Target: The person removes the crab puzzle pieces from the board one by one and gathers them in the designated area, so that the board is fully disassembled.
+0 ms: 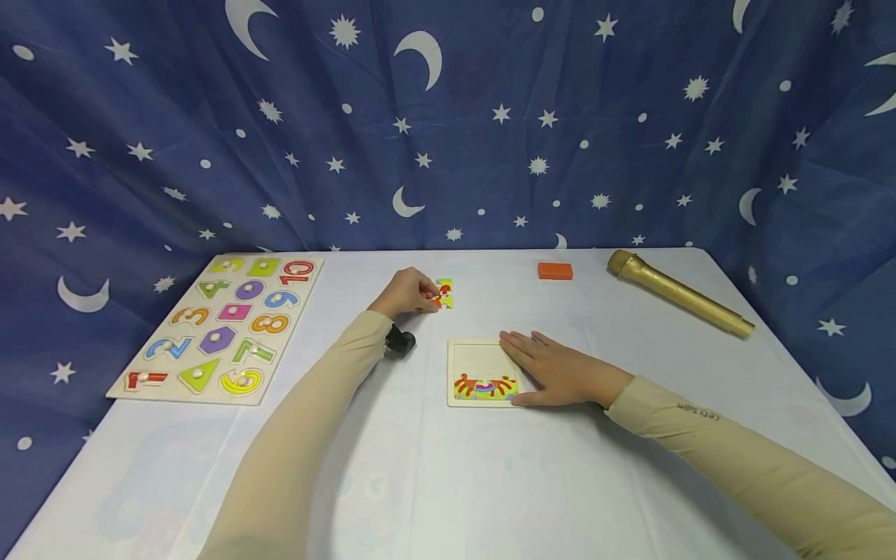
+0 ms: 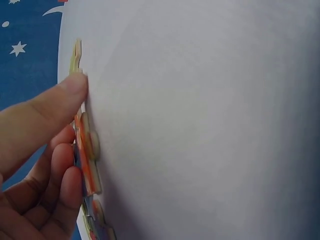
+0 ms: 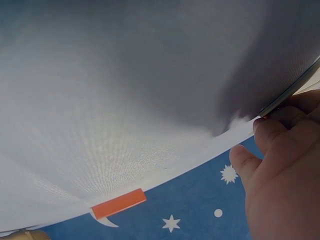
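Beige sleeves (image 1: pixel 280 459) end in a right hand (image 1: pixel 556 373) flat on the puzzle tray (image 1: pixel 484 359) and, at its eleven o'clock, a left hand (image 1: pixel 404 294) touching (whether pinching, I cannot tell) jigsaw pieces (image 1: pixel 446 288), likely light, stiff, best edge-held.

Left arm (image 1: pixel 308 420) reaches forward, sleeved to the wrist; left hand (image 1: pixel 408 292) turned inward at its end, thumb (image 2: pixel 50 110) nearly straight, fingers (image 2: pixel 70 185) curled in opposite, pinching. Right arm (image 1: pixel 742 459) slants in from lower right, also sleeved; right hand (image 1: pixel 560 373) palm down, fingers extended forward and leftward, thumb spread apart from them
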